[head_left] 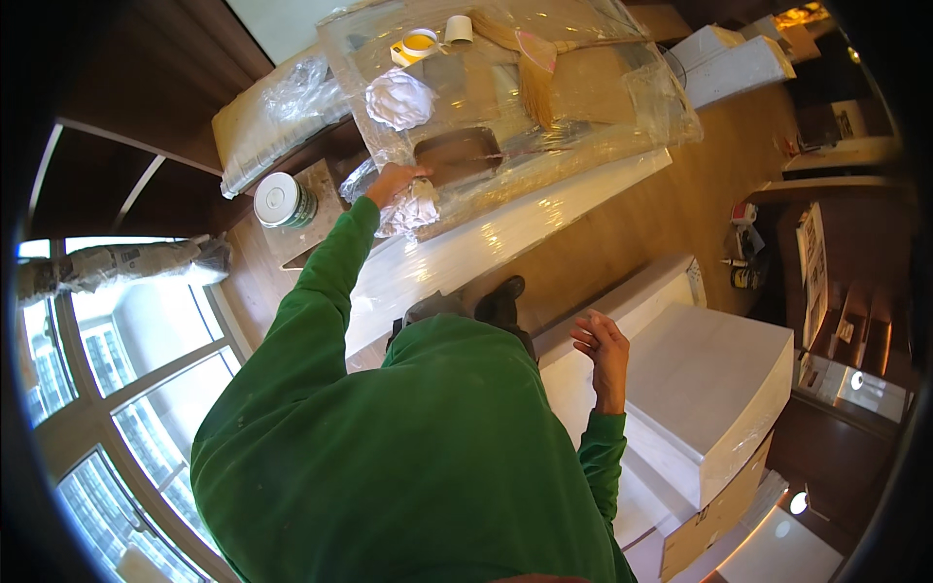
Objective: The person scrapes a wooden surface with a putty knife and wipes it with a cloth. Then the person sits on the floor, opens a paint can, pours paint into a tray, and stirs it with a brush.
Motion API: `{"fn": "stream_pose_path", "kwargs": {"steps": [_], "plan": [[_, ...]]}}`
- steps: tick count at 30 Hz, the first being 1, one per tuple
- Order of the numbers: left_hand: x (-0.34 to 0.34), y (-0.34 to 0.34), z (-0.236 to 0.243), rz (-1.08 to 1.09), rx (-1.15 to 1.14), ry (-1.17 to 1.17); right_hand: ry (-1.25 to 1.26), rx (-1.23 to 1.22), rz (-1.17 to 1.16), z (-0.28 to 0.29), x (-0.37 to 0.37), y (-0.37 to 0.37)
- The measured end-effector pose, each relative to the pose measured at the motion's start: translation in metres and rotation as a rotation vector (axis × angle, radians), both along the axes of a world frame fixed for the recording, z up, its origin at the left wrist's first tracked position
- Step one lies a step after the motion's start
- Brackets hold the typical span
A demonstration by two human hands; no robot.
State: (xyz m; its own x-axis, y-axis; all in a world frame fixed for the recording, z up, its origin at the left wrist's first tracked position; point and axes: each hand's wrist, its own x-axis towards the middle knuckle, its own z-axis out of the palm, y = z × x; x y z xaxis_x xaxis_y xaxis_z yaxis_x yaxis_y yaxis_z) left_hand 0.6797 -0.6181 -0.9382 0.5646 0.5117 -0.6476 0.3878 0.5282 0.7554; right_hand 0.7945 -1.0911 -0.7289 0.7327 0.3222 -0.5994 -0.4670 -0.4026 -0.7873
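Observation:
My left hand [397,183] reaches forward and is closed on a crumpled white rag [416,209], with crumpled plastic beside it, at the near edge of a plastic-wrapped board [612,107]. A second wadded white cloth [398,97] lies farther back on that board, near a yellow container [413,47], a white roll [459,29] and a straw broom [536,83]. A white lidded bucket [282,199] stands left of my left hand. My right hand [603,350] is held at my right, fingers loosely curled and apart, holding nothing, beside a pale box-like unit [709,379].
A long white panel [486,238] lies in front of me along the wrapped board, above wooden floor [719,185]. A wrapped roll [126,267] lies across the windows at left. Dark shelving [846,291] stands at right, and white boxes [739,68] lie at back right.

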Motion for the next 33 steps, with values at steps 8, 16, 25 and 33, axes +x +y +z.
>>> {"fn": "stream_pose_path", "kwargs": {"steps": [8, 16, 25, 33], "plan": [[-0.014, 0.004, -0.017, -0.124, 0.339, -0.217, -0.001, -0.004, 0.076, -0.006, 0.034, 0.007], [-0.002, -0.067, 0.116, 0.089, -0.089, -0.143, -0.063, 0.162, 0.217, -0.003, 0.080, 0.059], [0.019, -0.145, 0.196, 0.010, -0.022, -0.299, -0.281, 0.477, 0.162, 0.051, 0.160, 0.121], [0.052, -0.195, 0.202, 0.022, -0.094, -0.398, -0.582, 0.378, 0.403, 0.095, 0.108, 0.093]]}}
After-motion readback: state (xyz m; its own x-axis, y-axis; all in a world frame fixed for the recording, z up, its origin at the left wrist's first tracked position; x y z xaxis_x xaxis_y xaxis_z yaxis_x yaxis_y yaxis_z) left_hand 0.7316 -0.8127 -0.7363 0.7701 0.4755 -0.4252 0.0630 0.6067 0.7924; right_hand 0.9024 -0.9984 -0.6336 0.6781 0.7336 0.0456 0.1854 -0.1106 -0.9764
